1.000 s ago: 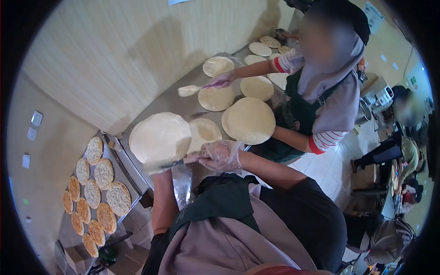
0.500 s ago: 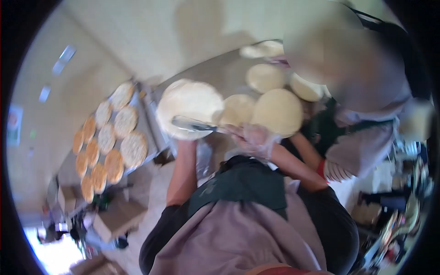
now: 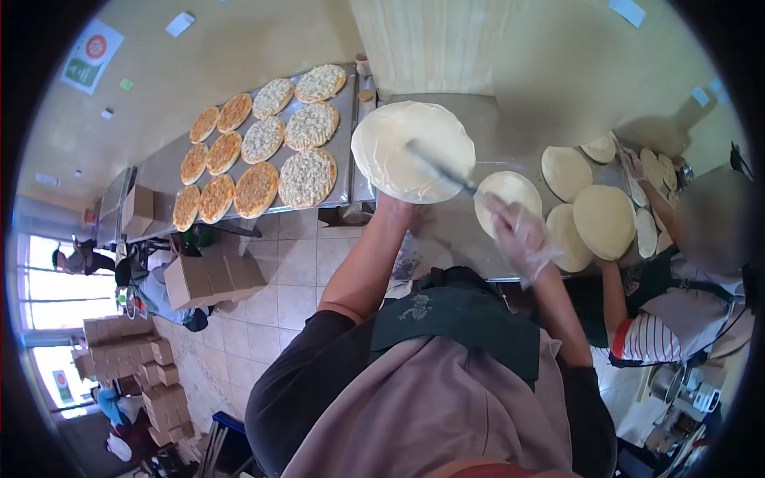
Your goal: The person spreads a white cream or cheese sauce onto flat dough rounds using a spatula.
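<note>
A round flat dough base (image 3: 390,151) with a pale creamy layer on it rests on my left hand (image 3: 396,202), whose fingers are mostly hidden beneath it. My right hand (image 3: 522,239), in a clear plastic glove, is closed round the handle of a spatula (image 3: 442,169). The spatula's blade lies over the coated face of the base and is blurred. Just right of the held base, partly under my right hand, a smaller dough round (image 3: 508,195) lies on the metal table (image 3: 446,231).
More dough rounds (image 3: 604,221) lie at the right, where a co-worker (image 3: 677,311) reaches over the table. Topped rounds (image 3: 311,177), some orange and some with white shreds, fill the left table. Cardboard boxes (image 3: 211,280) stand at lower left. A wall rises behind the tables.
The view has swung right and sharpened, with the left table and the room showing more. The spatula blade has moved from the near part of the base toward its middle.
</note>
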`<state>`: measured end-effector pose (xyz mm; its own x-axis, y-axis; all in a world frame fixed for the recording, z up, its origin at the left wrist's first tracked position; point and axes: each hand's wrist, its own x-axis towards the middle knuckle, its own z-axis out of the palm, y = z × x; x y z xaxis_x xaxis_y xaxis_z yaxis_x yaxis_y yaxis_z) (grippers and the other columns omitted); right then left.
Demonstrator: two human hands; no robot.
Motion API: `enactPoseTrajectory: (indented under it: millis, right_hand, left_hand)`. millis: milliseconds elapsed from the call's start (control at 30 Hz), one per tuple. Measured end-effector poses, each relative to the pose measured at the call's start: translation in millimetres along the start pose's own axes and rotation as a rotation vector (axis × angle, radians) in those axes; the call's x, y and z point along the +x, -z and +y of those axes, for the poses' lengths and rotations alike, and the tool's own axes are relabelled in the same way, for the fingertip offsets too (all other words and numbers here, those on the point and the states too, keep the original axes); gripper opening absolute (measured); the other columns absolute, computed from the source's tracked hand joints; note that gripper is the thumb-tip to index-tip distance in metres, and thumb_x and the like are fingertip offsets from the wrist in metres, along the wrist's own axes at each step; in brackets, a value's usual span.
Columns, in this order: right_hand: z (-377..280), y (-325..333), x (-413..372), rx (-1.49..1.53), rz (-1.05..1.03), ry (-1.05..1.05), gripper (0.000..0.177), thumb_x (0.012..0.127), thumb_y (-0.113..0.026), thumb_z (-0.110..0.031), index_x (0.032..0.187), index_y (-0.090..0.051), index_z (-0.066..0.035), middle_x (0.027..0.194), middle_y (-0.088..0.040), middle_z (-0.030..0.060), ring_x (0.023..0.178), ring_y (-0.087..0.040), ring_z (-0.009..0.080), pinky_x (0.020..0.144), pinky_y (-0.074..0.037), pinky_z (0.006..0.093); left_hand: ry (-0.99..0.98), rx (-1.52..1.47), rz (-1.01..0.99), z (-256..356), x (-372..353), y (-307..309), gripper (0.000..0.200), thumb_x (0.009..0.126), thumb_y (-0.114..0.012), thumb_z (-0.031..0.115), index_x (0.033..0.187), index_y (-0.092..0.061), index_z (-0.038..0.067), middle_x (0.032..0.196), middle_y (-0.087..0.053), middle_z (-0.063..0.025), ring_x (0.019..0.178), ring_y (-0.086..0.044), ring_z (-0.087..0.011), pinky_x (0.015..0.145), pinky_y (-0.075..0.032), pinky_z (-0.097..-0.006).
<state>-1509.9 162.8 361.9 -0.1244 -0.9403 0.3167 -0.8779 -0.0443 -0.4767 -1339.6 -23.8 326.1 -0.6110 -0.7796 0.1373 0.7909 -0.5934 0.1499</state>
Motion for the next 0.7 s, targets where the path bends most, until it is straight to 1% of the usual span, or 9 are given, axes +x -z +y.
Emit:
enactPoseTrajectory:
  millis: [33,100,200,233,300,433,500,633,700]
  right_hand:
    - [-13,8,-2,-0.002,-0.004,0.010,0.032,0.086,-0.057,-0.021,0.117,-0.061,-0.021,0.077,-0.059,0.0139,0.060,-0.057,0.0248,0.054,-0.044,0.0368]
    - [-32,30,-2,0.200,-0.226,0.040,0.028,0.085,-0.058,-0.018,0.113,-0.063,-0.017,0.079,-0.060,0.0138,0.065,-0.059,0.0273,0.057,-0.045,0.0368]
    - [-11,46,8,0.371,-0.216,-0.020,0.026,0.084,-0.060,-0.015,0.110,-0.065,-0.015,0.078,-0.060,0.0115,0.068,-0.060,0.0235,0.061,-0.046,0.0350]
    - [0,59,14,0.413,-0.211,-0.163,0.026,0.084,-0.061,-0.013,0.110,-0.065,-0.010,0.081,-0.062,0.0102,0.072,-0.059,0.0188,0.065,-0.046,0.0327]
    - [26,71,31,0.515,-0.016,-0.074,0.029,0.085,-0.058,-0.010,0.114,-0.062,-0.006,0.088,-0.065,0.0096,0.079,-0.058,0.0153,0.073,-0.046,0.0296]
    - [42,107,59,0.333,0.006,-0.033,0.032,0.086,-0.055,-0.005,0.118,-0.059,-0.004,0.095,-0.066,0.0110,0.088,-0.058,0.0161,0.081,-0.045,0.0274]
    - [46,112,66,0.265,-0.120,-0.126,0.033,0.086,-0.055,-0.003,0.119,-0.059,-0.004,0.101,-0.066,0.0118,0.089,-0.058,0.0159,0.083,-0.045,0.0270]
    - [53,96,51,0.406,-0.064,-0.063,0.032,0.086,-0.056,-0.007,0.118,-0.059,-0.004,0.101,-0.065,0.0132,0.089,-0.059,0.0167,0.081,-0.046,0.0290]
    - [48,89,34,0.321,-0.049,-0.160,0.032,0.087,-0.057,-0.012,0.119,-0.060,-0.008,0.102,-0.065,0.0143,0.090,-0.061,0.0198,0.080,-0.046,0.0311]
  left_hand:
    - [-0.016,0.004,0.020,2,0,-5,0.058,0.089,-0.045,0.049,0.133,-0.040,0.012,0.132,-0.047,-0.0122,0.119,-0.047,-0.0314,0.100,-0.040,-0.0503]
    - [-0.018,-0.006,0.007,4,5,-6,0.058,0.089,-0.045,0.049,0.133,-0.040,0.012,0.132,-0.048,-0.0122,0.119,-0.047,-0.0314,0.100,-0.040,-0.0503]
    - [0.012,-0.024,-0.008,-2,8,-4,0.058,0.089,-0.045,0.049,0.133,-0.040,0.012,0.132,-0.048,-0.0122,0.119,-0.047,-0.0315,0.100,-0.039,-0.0503]
    - [0.024,-0.029,-0.016,-5,9,-3,0.058,0.089,-0.045,0.049,0.133,-0.040,0.012,0.131,-0.048,-0.0122,0.119,-0.047,-0.0315,0.100,-0.039,-0.0503]
    - [0.047,-0.036,-0.038,-9,14,-5,0.058,0.089,-0.044,0.049,0.133,-0.040,0.011,0.131,-0.048,-0.0123,0.119,-0.047,-0.0315,0.100,-0.039,-0.0503]
    - [0.080,-0.042,-0.079,-12,22,-11,0.058,0.090,-0.044,0.049,0.133,-0.040,0.011,0.131,-0.048,-0.0123,0.119,-0.047,-0.0316,0.100,-0.039,-0.0503]
    - [0.086,-0.050,-0.098,-14,27,-12,0.058,0.090,-0.044,0.049,0.133,-0.040,0.011,0.131,-0.048,-0.0124,0.119,-0.047,-0.0317,0.100,-0.039,-0.0503]
    - [0.058,-0.069,-0.122,-11,29,-11,0.057,0.090,-0.043,0.049,0.133,-0.040,0.011,0.130,-0.049,-0.0124,0.119,-0.047,-0.0318,0.100,-0.039,-0.0503]
    - [0.026,-0.080,-0.127,-9,27,-9,0.057,0.090,-0.043,0.049,0.133,-0.040,0.011,0.130,-0.049,-0.0124,0.118,-0.047,-0.0318,0.100,-0.039,-0.0503]
